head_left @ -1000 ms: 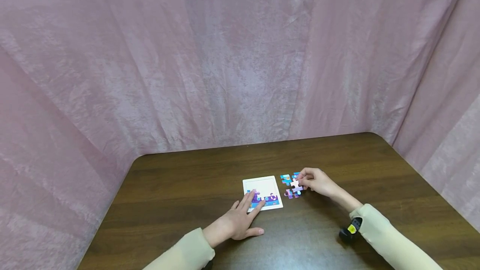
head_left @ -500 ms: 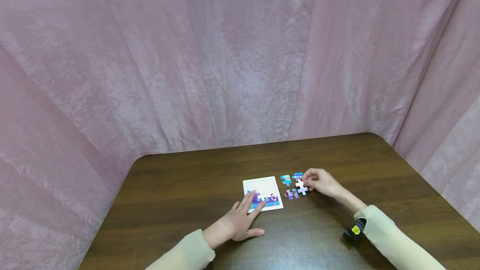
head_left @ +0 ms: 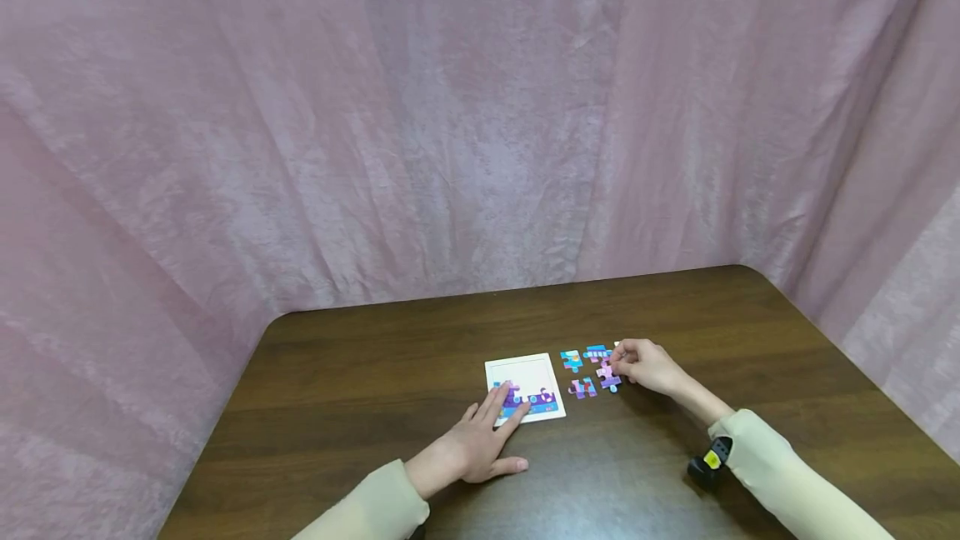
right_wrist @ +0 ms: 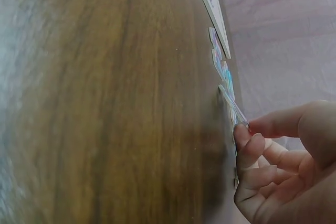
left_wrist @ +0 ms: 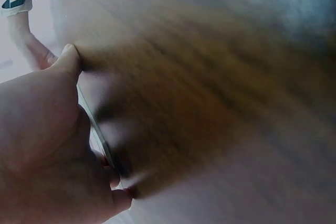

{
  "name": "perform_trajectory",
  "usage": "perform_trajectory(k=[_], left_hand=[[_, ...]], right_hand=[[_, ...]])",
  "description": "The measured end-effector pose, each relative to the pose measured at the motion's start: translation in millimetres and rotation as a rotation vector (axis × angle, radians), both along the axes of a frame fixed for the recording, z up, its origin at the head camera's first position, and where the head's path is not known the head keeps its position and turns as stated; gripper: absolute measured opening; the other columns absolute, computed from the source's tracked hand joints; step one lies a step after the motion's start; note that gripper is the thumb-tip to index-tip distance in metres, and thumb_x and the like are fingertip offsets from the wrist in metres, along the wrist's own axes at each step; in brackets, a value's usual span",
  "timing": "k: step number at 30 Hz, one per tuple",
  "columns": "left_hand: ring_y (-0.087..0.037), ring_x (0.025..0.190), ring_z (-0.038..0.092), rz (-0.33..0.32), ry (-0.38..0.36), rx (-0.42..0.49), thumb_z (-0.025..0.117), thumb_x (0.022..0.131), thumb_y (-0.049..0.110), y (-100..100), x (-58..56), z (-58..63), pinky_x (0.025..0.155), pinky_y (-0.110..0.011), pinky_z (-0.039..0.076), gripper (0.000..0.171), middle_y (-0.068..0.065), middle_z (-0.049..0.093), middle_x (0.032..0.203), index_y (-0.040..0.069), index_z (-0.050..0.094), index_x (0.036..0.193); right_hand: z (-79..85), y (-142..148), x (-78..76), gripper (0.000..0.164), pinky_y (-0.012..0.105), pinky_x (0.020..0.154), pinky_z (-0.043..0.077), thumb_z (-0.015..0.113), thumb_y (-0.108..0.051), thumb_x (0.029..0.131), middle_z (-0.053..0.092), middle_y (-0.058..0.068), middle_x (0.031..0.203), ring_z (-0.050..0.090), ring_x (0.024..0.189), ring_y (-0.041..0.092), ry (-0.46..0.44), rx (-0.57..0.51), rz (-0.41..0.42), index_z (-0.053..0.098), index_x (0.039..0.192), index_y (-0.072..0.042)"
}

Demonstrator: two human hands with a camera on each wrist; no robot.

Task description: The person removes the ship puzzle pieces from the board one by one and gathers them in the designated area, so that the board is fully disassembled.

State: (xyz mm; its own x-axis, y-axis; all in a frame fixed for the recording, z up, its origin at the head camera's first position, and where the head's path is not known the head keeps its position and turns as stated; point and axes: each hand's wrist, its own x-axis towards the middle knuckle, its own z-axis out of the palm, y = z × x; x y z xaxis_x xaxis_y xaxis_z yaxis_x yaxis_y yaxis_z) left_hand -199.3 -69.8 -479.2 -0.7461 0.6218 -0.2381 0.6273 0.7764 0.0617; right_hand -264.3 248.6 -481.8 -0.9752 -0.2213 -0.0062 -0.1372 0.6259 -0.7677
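Note:
My left hand lies with fingers extended over the lower left part of a white puzzle tray, whose lower rows hold purple and blue pieces. To the right of the tray, my right hand pinches a pink and purple puzzle piece between thumb and fingertips. In the right wrist view, that puzzle piece is tilted, its far end close over the tabletop. Loose pieces lie beside it: a blue one with orange, a blue and purple one, and a purple and red one.
The brown wooden table extends around the tray on all sides. A pink curtain hangs behind its back edge. A small pale bit shows behind my right fingertips. A black wrist camera sits below my right sleeve.
My right hand has shifted slightly right with the pinched puzzle piece, uncovering the blue and purple piece behind it. The held piece has changed tilt. My left hand stays in place on the tray.

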Motion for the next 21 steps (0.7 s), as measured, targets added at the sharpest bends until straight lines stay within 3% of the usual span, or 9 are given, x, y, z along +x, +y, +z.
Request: perform_trajectory(k=[5,10,12,21], left_hand=[[-0.031,0.15,0.012,-0.017,0.014,0.013,0.031,0.094,0.068,-2,-2.9,-9.3,0.115,-0.05,0.03,0.078,-0.015,0.0,0.163,0.028,0.008,0.156],[-0.03,0.15,0.012,-0.004,0.007,-0.002,0.038,0.094,0.065,0,-1.5,-2.8,0.115,-0.049,0.03,0.077,-0.015,0.003,0.163,0.027,0.012,0.156],[-0.03,0.15,0.014,0.008,0.001,-0.011,0.042,0.094,0.063,1,1.8,6.2,0.116,-0.048,0.03,0.077,-0.016,0.006,0.163,0.026,0.016,0.156],[-0.029,0.15,0.015,0.013,0.008,-0.03,0.041,0.094,0.064,2,3.3,6.7,0.116,-0.046,0.03,0.077,-0.015,0.007,0.163,0.026,0.016,0.156]], right_hand=[[-1.8,2,0.4,0.005,0.023,0.055,0.045,0.062,-0.004,0.089,0.068,0.007,0.081,0.055,0.065,0.012,-0.002,0.002,0.008,0.064,0.09,0.0],[-0.9,2,2.0,0.004,0.024,0.055,0.044,0.063,-0.004,0.087,0.066,0.005,0.078,0.054,0.064,0.013,-0.002,0.013,0.005,0.064,0.089,-0.001],[-0.4,2,2.1,0.004,0.024,0.055,0.044,0.063,-0.004,0.087,0.066,0.005,0.077,0.053,0.063,0.012,0.001,0.026,0.003,0.064,0.089,-0.001],[-0.6,3,1.3,0.004,0.023,0.055,0.042,0.062,-0.005,0.088,0.064,0.004,0.073,0.051,0.062,0.01,0.015,0.064,-0.004,0.065,0.089,-0.002]])
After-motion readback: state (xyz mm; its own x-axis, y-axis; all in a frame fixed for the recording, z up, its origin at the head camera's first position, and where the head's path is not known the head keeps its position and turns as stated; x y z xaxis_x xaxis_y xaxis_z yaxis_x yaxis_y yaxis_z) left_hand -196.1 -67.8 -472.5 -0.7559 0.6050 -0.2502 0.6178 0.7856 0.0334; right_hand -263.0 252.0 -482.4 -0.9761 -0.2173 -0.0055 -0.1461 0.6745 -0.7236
